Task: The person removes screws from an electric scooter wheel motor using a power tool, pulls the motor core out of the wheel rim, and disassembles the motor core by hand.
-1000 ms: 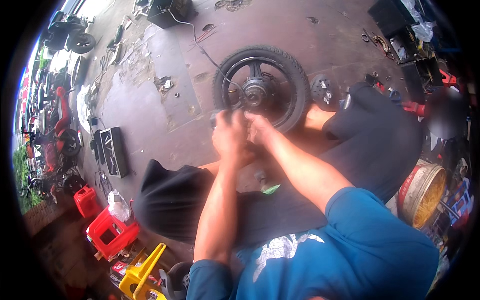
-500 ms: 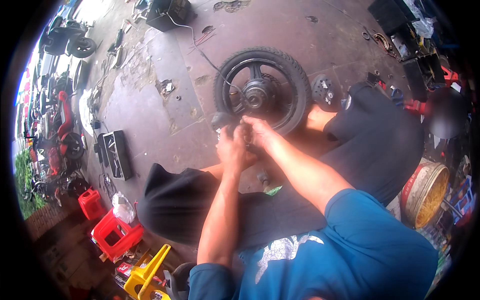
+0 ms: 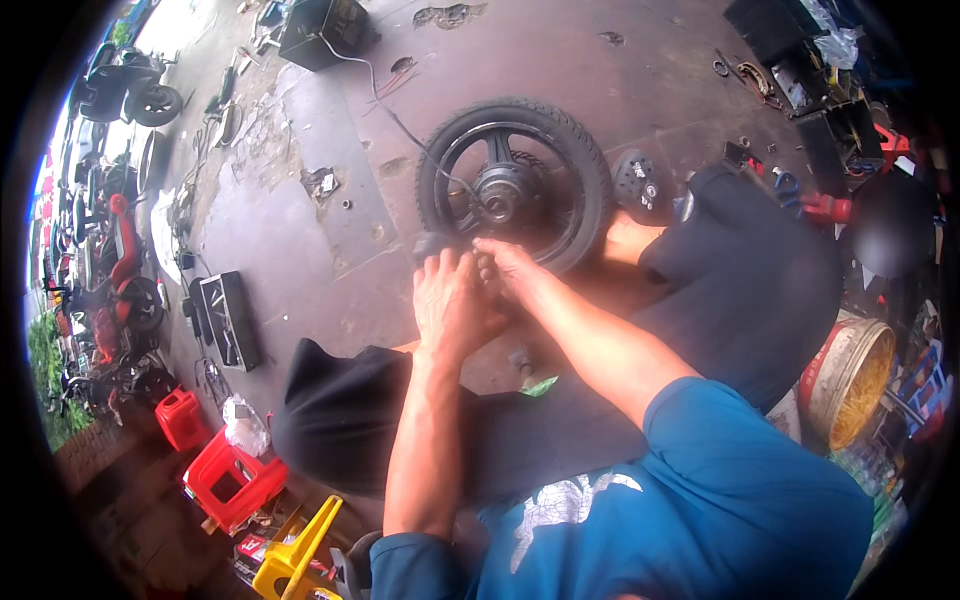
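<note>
A spoked wheel with a black tyre [image 3: 587, 176] lies on the floor, a grey cable running to its dark hub [image 3: 500, 195]. Just in front of its near edge my left hand [image 3: 445, 305] has curled fingers at a dark, rounded shape [image 3: 438, 246], perhaps a shoe. My right hand [image 3: 505, 265] is close beside it, fingers bent in toward the left fingers; what they grip is hidden and blurred. My legs in dark trousers [image 3: 735, 260] are bent around the hands, with a dark perforated clog [image 3: 638, 185] right of the wheel.
A black box [image 3: 325, 35] stands beyond the wheel, a tool tray [image 3: 228, 318] at left, scooters [image 3: 125, 260] along the left edge. Red stools [image 3: 232, 495] and a yellow one [image 3: 298, 555] are lower left. A bucket [image 3: 843, 380] and scattered parts [image 3: 780, 90] line the right.
Both hands have shifted slightly toward me, the left one also a little leftward, uncovering more of the dark shape at its fingertips. The wheel appears little changed.
</note>
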The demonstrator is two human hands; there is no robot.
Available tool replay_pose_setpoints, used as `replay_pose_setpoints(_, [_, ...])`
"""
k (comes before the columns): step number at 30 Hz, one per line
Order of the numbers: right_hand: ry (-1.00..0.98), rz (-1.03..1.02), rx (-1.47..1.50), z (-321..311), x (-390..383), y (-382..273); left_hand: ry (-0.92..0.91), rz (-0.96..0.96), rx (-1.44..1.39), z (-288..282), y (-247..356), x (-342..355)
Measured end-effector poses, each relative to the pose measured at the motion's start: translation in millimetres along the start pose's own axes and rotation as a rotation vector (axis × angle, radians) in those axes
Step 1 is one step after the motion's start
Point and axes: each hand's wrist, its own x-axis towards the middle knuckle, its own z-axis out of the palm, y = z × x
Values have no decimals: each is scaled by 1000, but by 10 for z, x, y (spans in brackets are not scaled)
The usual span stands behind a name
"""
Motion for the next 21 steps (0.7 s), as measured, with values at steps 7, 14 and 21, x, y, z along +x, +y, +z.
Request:
replay_pose_setpoints(7, [4, 47, -43, -50, -13, -59, 17, 99, -18, -86, 68, -76])
replay_pose_setpoints(14, [115, 59, -234, 144, -361, -241, -231, -8, 15, -185, 118, 90])
replay_pose_setpoints(21, [-310, 66, 199, 122, -162, 96, 316, -1077, -1571, 579, -526, 284])
